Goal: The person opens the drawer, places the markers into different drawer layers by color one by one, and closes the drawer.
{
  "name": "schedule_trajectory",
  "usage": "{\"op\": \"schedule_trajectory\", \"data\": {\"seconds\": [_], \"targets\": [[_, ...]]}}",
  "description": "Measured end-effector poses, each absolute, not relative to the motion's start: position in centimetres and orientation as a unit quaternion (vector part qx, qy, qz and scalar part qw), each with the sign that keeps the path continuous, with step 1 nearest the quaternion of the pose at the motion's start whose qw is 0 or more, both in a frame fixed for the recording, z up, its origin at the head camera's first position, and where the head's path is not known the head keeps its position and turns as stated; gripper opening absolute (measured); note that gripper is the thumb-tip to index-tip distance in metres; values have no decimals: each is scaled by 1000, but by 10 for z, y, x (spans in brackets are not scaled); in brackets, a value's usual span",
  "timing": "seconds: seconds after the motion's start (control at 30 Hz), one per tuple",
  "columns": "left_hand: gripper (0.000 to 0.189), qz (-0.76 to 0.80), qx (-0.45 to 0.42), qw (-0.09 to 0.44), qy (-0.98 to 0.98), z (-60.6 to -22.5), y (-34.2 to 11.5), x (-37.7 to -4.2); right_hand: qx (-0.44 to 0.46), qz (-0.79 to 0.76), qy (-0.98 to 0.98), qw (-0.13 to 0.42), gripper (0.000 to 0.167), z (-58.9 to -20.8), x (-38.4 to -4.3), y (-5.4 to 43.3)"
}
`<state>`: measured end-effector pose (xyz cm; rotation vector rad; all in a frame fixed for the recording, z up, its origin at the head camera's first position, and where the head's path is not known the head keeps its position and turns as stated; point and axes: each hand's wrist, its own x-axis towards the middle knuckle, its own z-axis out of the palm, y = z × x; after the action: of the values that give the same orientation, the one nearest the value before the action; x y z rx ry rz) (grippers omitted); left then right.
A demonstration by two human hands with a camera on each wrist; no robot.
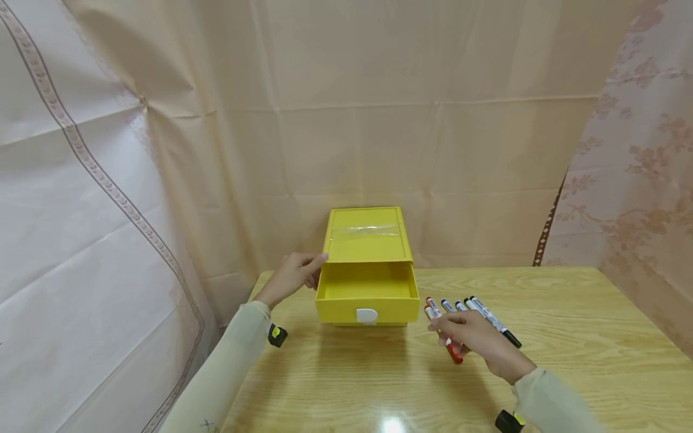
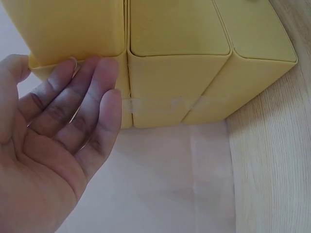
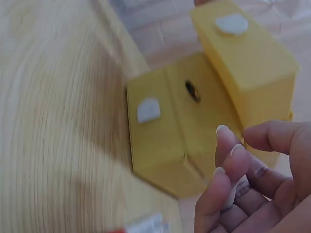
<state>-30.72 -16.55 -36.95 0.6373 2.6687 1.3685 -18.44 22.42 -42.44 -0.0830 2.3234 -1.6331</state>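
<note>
Yellow drawer cabinet (image 1: pixel 368 248), left hand (image 1: pixel 292 278) relaxed against its side, right hand (image 1: pixel 473 338) loosely bent, empty, near markers (image 1: pixel 489 314)

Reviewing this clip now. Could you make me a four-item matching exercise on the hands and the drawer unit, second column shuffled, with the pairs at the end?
Column one:
1. Top drawer
2. Left hand
3. White-or-not check: drawer handle
4. Right hand

Column two:
A. Beside the markers, over the table
B. Pulled open
C. Touching the left side of the yellow cabinet
D. White, on the open front

Pairs: 1-B; 2-C; 3-D; 4-A
</note>
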Motion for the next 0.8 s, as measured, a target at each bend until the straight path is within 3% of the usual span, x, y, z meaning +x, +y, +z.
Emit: {"op": "schedule_trajectory", "data": {"seconds": [0.8], "targets": [[56, 448, 224, 33, 865, -371, -166, -311, 84, -483, 867, 88, 41, -471, -190, 330]]}}
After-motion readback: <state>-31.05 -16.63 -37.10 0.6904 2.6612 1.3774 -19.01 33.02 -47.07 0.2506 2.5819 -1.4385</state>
